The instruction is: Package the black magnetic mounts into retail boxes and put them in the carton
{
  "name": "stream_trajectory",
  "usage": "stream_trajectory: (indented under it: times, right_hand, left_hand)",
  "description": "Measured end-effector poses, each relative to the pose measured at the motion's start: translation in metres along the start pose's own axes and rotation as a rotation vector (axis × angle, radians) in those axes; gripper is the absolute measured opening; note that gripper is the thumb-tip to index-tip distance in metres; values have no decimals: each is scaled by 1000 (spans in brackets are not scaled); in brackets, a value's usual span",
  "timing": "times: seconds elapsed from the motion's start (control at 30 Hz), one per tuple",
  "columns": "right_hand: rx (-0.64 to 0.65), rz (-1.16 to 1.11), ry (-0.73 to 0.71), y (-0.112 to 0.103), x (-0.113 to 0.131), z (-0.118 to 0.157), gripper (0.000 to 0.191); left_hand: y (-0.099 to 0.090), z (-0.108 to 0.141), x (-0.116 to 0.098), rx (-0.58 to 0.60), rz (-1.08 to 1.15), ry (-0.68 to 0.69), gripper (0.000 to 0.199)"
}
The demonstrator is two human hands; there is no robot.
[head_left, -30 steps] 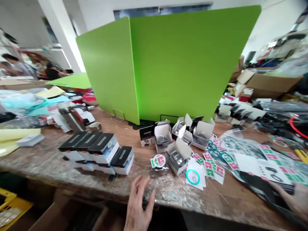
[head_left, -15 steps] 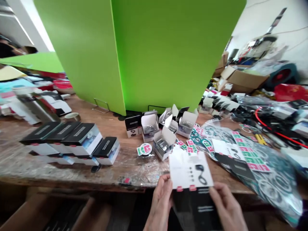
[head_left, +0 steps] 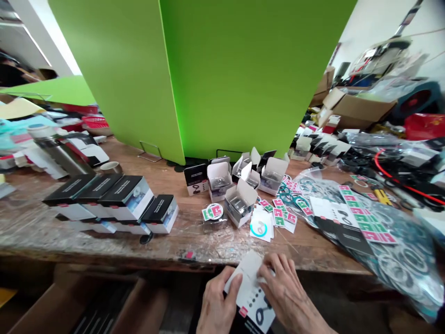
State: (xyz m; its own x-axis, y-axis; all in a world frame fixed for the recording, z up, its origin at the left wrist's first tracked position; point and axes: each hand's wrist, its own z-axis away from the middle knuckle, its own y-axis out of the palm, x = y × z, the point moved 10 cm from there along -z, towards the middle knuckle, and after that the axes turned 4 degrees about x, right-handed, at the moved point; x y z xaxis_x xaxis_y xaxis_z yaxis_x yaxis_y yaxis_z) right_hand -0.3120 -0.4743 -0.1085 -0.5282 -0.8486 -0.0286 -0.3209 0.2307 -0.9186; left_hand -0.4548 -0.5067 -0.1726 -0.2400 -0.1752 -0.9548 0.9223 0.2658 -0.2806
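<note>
Below the table's front edge, my left hand (head_left: 220, 299) grips the left side of a black and white printed carton (head_left: 251, 290), thumb on its white face. My right hand (head_left: 287, 290) lies across the carton's right side, fingers bent and pressed together at its upper edge. The carton is tilted, its white part uppermost. On the table beyond it are a stack of white cards (head_left: 261, 226), an open box (head_left: 239, 204) with a clear-wrapped item inside, and a clear bag with a round pink and green label (head_left: 213, 212).
Closed black and white boxes (head_left: 127, 197) are stacked on the left. More open boxes (head_left: 273, 174) stand before the green divider (head_left: 243, 79). A plastic bag of rings (head_left: 399, 246) covers the right side. An open carton (head_left: 146, 306) sits below the table.
The printed carton has moved down and left and is now tilted. My right hand has shifted from its right edge onto its upper part. The white cards have come into view.
</note>
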Motion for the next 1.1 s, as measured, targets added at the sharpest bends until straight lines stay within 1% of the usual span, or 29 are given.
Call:
stream_trajectory:
  times: [0.07,0.13,0.17,0.23,0.27,0.3,0.33,0.37,0.4,0.43,0.5,0.53,0.6,0.67,0.7,0.73,0.77,0.83,0.87,0.9,0.97,1.03,1.1]
  right_hand:
    - [-42,18,-39,-8,12,2,37]
    - [-44,19,-20,-15,20,-3,35]
    - [-64,18,4,-20,23,-7,34]
    - [-157,27,20,-34,32,-15,31]
    - [-218,30,34,-42,35,-19,31]
    - [-283,32,58,-51,36,-22,31]
    - [-329,37,56,-57,38,-24,32]
    - [-348,47,42,-60,40,-27,32]
    - [-349,60,16,-62,42,-30,32]
    - [-336,76,-22,-63,45,-32,31]
    - [-301,88,-86,-62,48,-37,31]
    - [-300,76,-85,-63,46,-39,31]
    - [-292,7,-61,-63,42,-43,30]
    - [-256,-105,-1,-58,35,-49,26]
    - [-234,-161,33,-56,32,-53,23]
    - [-219,-208,64,-54,28,-56,21]
    - [-208,-244,86,-55,24,-60,20]
    - [-192,-272,84,-60,19,-67,23]
    - [-174,-268,72,-65,16,-72,26]
    - [-129,-267,50,-67,14,-77,31]
    - [-23,-283,-20,-72,12,-85,35]
    - [74,-311,-111,-74,13,-92,44]
    - [126,-323,-178,-73,15,-97,51]
  left_hand:
    - [-4,-2,-4,-52,-100,73,32]
    - [-10,-4,-7,-95,-176,134,28]
    - [-12,-3,-7,-103,-210,156,28]
    - [-11,-2,-8,-79,-277,194,34]
    - [-8,0,-10,-43,-307,220,45]
    - [-2,2,-12,9,-328,253,65]
    - [4,4,-14,59,-338,281,85]
    - [8,5,-15,96,-336,292,99]
    - [9,5,-14,116,-321,276,103]
    - [8,3,-12,116,-298,238,97]
    - [5,-1,-5,118,-242,138,75]
    - [5,-3,-3,142,-219,112,73]
    - [8,-4,-9,203,-196,131,91]
    - [8,-3,-21,224,-185,181,110]
    - [7,-3,-28,223,-172,199,110]
    - [9,-2,-34,239,-147,205,100]
    - [12,-1,-39,281,-105,201,81]
    - [19,-2,-47,359,6,168,40]
    - [19,-4,-48,364,70,141,27]
    - [15,-8,-48,336,133,114,23]
    - [0,-19,-44,208,232,101,26]
    - [-15,-28,-40,103,288,152,37]
    - [-24,-34,-33,53,305,201,47]
